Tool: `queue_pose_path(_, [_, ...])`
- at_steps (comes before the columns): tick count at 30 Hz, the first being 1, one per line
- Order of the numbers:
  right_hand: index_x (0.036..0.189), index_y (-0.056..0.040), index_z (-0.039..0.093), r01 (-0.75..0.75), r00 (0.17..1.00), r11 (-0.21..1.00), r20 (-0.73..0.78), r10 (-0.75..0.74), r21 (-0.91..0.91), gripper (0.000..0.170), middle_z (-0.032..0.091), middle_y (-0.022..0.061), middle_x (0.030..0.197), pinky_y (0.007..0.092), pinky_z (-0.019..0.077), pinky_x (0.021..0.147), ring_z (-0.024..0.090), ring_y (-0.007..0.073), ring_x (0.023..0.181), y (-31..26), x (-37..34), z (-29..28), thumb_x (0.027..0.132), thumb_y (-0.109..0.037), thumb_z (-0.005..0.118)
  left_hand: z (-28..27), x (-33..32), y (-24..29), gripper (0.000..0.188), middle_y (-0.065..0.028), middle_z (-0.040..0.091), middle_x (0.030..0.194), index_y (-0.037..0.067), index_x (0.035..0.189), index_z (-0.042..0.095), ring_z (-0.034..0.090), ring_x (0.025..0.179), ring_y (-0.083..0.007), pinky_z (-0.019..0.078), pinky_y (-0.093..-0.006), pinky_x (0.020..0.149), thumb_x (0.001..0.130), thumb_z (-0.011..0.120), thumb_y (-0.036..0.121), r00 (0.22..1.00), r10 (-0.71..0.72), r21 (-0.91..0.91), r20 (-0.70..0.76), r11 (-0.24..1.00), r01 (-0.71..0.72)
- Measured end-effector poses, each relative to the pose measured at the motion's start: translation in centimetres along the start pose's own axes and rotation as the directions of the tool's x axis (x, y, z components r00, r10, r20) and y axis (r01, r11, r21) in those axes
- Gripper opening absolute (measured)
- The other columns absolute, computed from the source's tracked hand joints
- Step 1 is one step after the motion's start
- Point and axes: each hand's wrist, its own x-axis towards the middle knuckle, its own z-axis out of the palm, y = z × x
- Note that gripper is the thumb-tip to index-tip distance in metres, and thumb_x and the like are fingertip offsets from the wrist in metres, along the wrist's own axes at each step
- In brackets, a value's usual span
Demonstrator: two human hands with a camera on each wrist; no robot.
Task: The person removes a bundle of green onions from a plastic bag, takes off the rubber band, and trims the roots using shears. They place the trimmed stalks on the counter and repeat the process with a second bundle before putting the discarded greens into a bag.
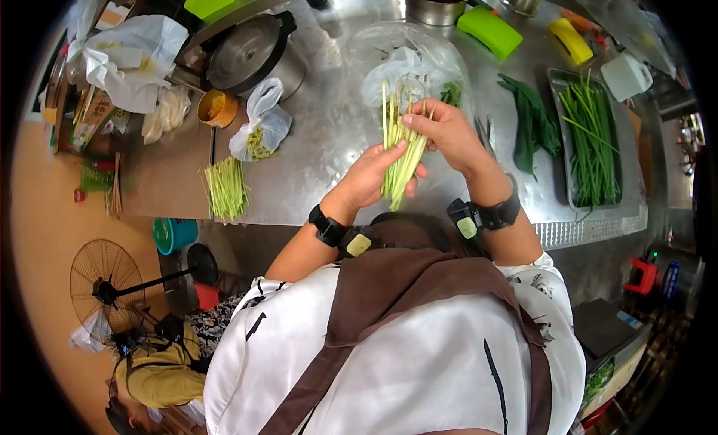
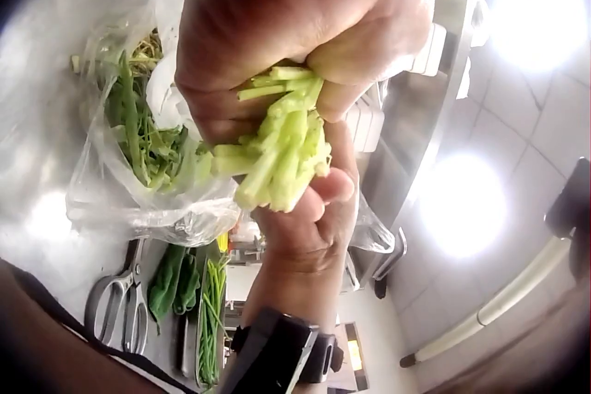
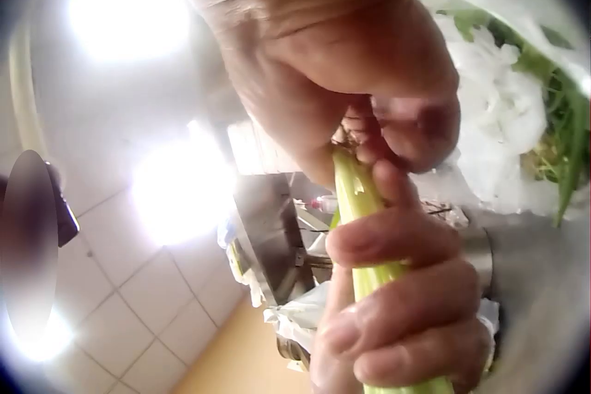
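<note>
In the head view, a bundle of slender pale-green stalks (image 1: 404, 170) is held over the steel table. My left hand (image 1: 365, 179) grips its lower part, with the thumb across the front. My right hand (image 1: 453, 136) pinches the stalks near their upper ends, which look thin and brownish. The left wrist view shows the cut ends of the stalks (image 2: 286, 154) poking out of the left hand. In the right wrist view, the left hand's fingers (image 3: 416, 302) wrap round the bundle. Just beyond the hands lies a clear plastic bag (image 1: 359, 46) with leafy green scraps (image 2: 148, 135) inside.
A pile of similar stalks (image 1: 225, 188) lies left, near a knotted bag (image 1: 262, 125), an orange pan (image 1: 218, 108) and a lidded pot (image 1: 254, 54). To the right are scissors (image 2: 115, 311), dark green leaves (image 1: 529, 121) and a metal tray (image 1: 562, 147) of long green stems.
</note>
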Motion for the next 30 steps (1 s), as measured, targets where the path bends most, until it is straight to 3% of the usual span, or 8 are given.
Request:
queue_pose_path(4, [0.089, -0.0027, 0.06, 0.005, 1.0, 0.994, -0.021, -0.008, -0.112, 0.017, 0.06, 0.0014, 0.077, 0.0232, 0.0452, 0.059, 0.055, 0.0094, 0.066, 0.0, 0.0, 0.6, 0.082, -0.016, 0.068, 0.3, 0.2, 0.0, 0.032, -0.01, 0.062, 0.084, 0.004, 0.112, 0.052, 0.058, 0.063, -0.0171, 0.049, -0.0281, 0.054, 0.097, 0.044, 0.031, 1.0, -0.006, 0.038, 0.013, 0.999, 0.006])
queue_pose_path(21, [0.086, -0.0023, 0.06, 0.141, 0.984, 0.983, -0.13, -0.126, 0.119, 0.015, 0.06, 0.0023, 0.074, 0.0239, 0.0446, 0.061, 0.055, 0.0098, 0.064, 1.0, 0.2, 1.1, 0.081, -0.015, 0.067, 0.2, 0.1, 0.0, 0.03, -0.0102, 0.061, 0.09, 0.004, 0.112, 0.051, 0.056, 0.066, -0.0159, 0.0473, -0.0273, 0.056, 0.098, 0.043, 0.029, 0.998, 0.023, 0.012, 0.066, 1.0, -0.023])
queue_pose_path(27, [0.089, -0.0024, 0.059, 0.0, 0.998, 0.999, -0.068, 0.003, 0.053, 0.015, 0.06, 0.0029, 0.078, 0.0249, 0.0456, 0.059, 0.056, 0.0108, 0.064, 0.6, 0.2, 0.5, 0.082, -0.015, 0.065, -0.2, 0.2, -0.1, 0.029, -0.0093, 0.061, 0.091, 0.004, 0.112, 0.051, 0.055, 0.065, -0.0146, 0.0459, -0.0264, 0.055, 0.097, 0.046, 0.028, 0.995, -0.001, -0.004, 0.103, 1.0, 0.001])
queue_pose_path(30, [0.089, -0.0034, 0.059, 0.085, 0.993, 0.984, -0.096, -0.07, 0.159, 0.014, 0.061, 0.0029, 0.08, 0.0243, 0.0453, 0.061, 0.056, 0.0101, 0.066, 1.1, 0.3, 0.6, 0.083, -0.015, 0.064, 0.2, 0.3, -0.1, 0.028, -0.009, 0.061, 0.091, 0.005, 0.112, 0.05, 0.055, 0.064, -0.0142, 0.0455, -0.026, 0.054, 0.096, 0.048, 0.027, 0.995, 0.017, 0.023, 0.103, 1.0, -0.019])
